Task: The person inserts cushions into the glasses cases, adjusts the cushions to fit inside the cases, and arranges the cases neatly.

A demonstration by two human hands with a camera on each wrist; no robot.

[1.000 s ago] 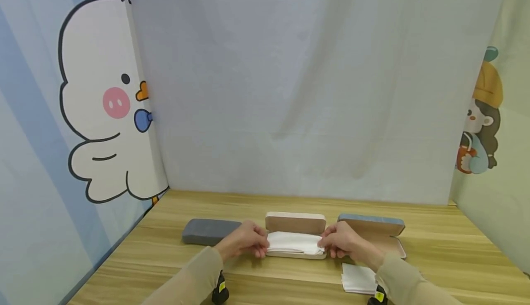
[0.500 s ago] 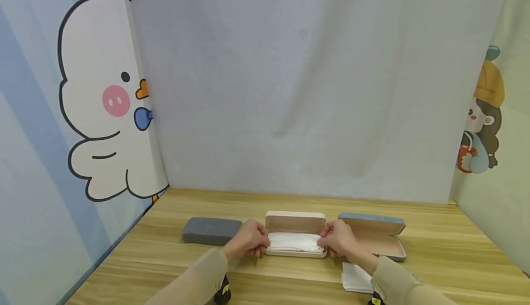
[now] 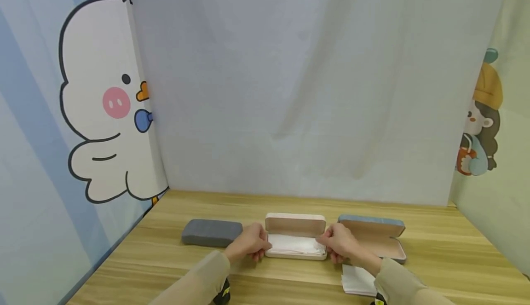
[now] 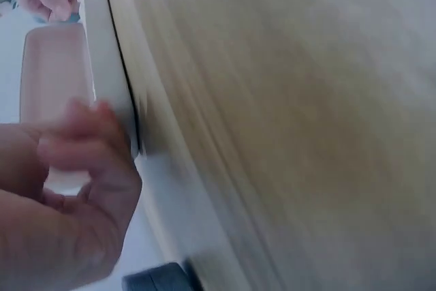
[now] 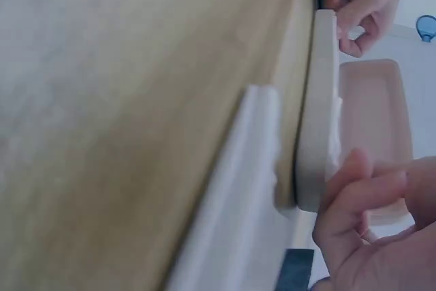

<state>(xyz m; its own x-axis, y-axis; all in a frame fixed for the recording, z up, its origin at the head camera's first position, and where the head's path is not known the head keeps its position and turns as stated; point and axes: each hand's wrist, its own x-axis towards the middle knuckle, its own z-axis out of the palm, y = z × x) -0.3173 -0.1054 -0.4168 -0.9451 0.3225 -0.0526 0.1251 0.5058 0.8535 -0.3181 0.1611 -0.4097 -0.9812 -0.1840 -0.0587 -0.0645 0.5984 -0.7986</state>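
Note:
A cream glasses case (image 3: 296, 220) stands with its lid up at the middle of the table. Inside its base lies a folded white cloth (image 3: 293, 244), nearly level with the rim. My left hand (image 3: 250, 240) pinches the cloth's left end between thumb and curled fingers, right at the case rim. At the opposite end, my right hand (image 3: 340, 242) pinches the cloth the same way. In the left wrist view the case's pinkish lining (image 4: 56, 66) shows beyond my fingers. The right wrist view shows the case's outer wall (image 5: 317, 107) beside my fingertips.
To the left is a closed grey glasses case (image 3: 211, 232). On the right, a blue glasses case (image 3: 372, 220) stands open, partly behind my right hand. Another folded white cloth (image 3: 357, 281) lies in front of it, beside my right wrist. A grey-white curtain (image 3: 298, 89) hangs behind the table (image 3: 290, 281).
The white cloth has sunk lower into the cream case and lies flatter. My left hand has shifted slightly right; my right hand stays at the cloth's right end.

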